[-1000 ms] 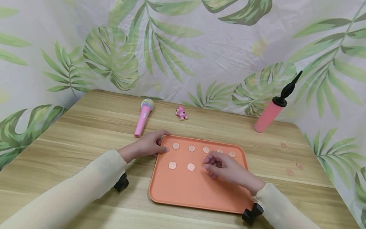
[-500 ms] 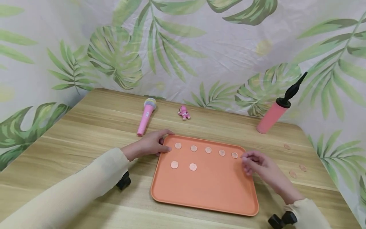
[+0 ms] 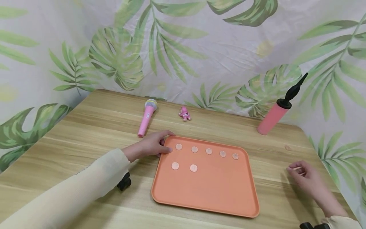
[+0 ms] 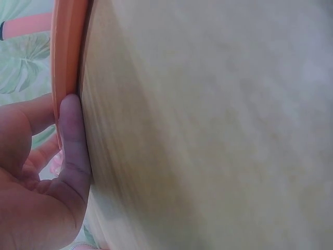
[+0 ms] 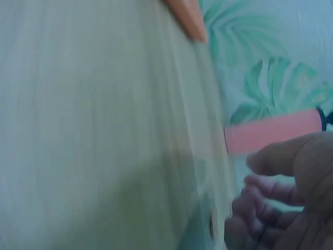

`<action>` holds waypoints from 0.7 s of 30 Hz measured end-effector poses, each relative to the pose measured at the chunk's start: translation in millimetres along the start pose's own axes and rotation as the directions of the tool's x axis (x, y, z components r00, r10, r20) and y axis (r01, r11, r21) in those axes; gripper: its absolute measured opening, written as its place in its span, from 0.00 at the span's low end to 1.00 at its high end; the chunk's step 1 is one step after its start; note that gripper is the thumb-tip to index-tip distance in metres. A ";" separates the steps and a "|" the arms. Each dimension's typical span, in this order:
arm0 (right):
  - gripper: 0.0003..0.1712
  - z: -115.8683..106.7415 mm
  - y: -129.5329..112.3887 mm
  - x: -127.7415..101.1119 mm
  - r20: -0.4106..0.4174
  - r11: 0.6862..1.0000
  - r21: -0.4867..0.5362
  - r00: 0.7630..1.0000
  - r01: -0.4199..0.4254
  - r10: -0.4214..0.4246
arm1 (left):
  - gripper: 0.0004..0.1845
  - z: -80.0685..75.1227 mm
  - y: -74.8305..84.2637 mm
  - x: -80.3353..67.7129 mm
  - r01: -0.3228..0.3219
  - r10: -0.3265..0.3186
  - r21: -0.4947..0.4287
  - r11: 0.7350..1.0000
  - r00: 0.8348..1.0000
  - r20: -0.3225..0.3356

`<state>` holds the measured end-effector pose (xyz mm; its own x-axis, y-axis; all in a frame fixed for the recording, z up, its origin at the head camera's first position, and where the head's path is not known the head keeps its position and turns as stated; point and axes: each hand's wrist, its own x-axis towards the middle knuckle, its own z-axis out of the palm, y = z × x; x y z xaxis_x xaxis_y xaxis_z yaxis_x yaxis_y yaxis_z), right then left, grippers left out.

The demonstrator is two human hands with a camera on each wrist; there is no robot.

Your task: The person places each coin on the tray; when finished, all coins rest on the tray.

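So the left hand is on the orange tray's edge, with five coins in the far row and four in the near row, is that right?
Not quite: the near row has two coins, not four, as the head view shows. The left hand is on the edge of the orange tray, with five coins in the far row.

The left arm (image 3: 80,184) stretches diagonally to the far left corner of the tray (image 3: 208,195), where the left hand (image 3: 152,143) grips the rim between thumb and fingers. The right hand (image 3: 308,178) hovers to the tray's right, fingers loosely bent.
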<state>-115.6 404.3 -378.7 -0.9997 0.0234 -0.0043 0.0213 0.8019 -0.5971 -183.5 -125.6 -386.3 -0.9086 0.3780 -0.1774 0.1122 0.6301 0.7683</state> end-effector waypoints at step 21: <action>0.26 -17.7 37.0 2.4 0.086 0.973 -0.226 0.994 -0.041 0.062 | 0.31 1.5 0.7 0.5 0.007 -0.007 -0.020 1.000 1.000 0.006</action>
<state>-117.0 444.5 -386.6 -0.9936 0.0216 -0.1106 0.0644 0.9143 -0.3999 -183.3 -124.0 -386.7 -0.9070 0.3778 -0.1860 0.0979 0.6188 0.7794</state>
